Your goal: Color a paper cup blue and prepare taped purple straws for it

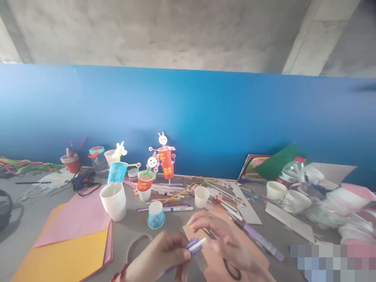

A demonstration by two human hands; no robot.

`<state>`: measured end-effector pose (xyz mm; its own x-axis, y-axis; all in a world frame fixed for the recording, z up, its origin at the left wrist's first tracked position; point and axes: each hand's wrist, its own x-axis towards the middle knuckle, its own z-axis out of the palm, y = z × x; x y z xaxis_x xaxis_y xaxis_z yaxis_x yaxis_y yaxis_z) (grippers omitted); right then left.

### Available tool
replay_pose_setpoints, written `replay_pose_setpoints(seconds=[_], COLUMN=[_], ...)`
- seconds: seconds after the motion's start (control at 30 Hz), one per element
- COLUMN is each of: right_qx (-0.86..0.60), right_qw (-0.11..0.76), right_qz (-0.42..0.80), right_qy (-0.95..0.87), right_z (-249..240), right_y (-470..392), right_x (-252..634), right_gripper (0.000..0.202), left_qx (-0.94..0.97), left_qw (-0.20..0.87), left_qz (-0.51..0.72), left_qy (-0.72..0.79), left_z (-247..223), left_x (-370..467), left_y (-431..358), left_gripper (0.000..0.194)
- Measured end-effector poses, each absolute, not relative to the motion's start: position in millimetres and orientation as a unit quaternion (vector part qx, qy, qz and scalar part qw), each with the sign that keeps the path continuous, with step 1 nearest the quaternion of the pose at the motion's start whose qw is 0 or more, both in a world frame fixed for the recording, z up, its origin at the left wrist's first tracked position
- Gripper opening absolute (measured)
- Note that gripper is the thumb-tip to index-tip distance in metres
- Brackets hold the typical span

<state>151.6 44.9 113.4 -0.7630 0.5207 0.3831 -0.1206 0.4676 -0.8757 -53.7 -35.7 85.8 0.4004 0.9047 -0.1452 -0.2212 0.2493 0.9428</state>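
Note:
In the lower middle of the head view, my left hand [163, 250] pinches a few short, thin purple and white sticks [197, 244], which look like straws. My right hand [225, 239] is just to the right, slightly blurred, its fingers apart and nothing seen in them. Under it lie orange paper [255, 250] and scissors with a black handle [232, 271]. A blue-painted paper cup [156, 214] stands upside down beyond my left hand. A thin cord loop [138, 243] lies left of that hand.
Rabbit-topped cup figures [166, 160] stand near the blue partition [205, 125]. On the left are a white cup [114, 201] and pink and yellow paper [76, 250]. Markers and sticks [173, 196] clutter the centre; white cups [276, 190] and a bottle stand right.

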Motion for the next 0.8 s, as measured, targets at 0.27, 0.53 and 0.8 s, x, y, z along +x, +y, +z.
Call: replay_pose_setpoints(seconds=[0.27, 0.53, 0.8], right_qx=[-0.090, -0.085, -0.050], right_qw=[0.292, 0.305, 0.289], right_qz=[0.446, 0.318, 0.196], right_qy=[-0.841, -0.894, -0.936], right_z=[143.3, 150.9, 150.2], right_y=[37.5, 31.2, 27.4], right_x=[155.0, 150.0, 151.3], right_gripper=[0.041, 0.039, 0.033], left_qx=[0.519, 0.540, 0.537], left_qw=[0.676, 0.656, 0.695], left_qz=[0.367, 0.344, 0.321], left_qy=[0.373, 0.398, 0.354], left_z=[100.3, 107.5, 115.5], left_x=[-66.5, -69.7, -72.4], left_y=[-33.6, -31.8, -30.8], left_gripper=[0.040, 0.040, 0.033])
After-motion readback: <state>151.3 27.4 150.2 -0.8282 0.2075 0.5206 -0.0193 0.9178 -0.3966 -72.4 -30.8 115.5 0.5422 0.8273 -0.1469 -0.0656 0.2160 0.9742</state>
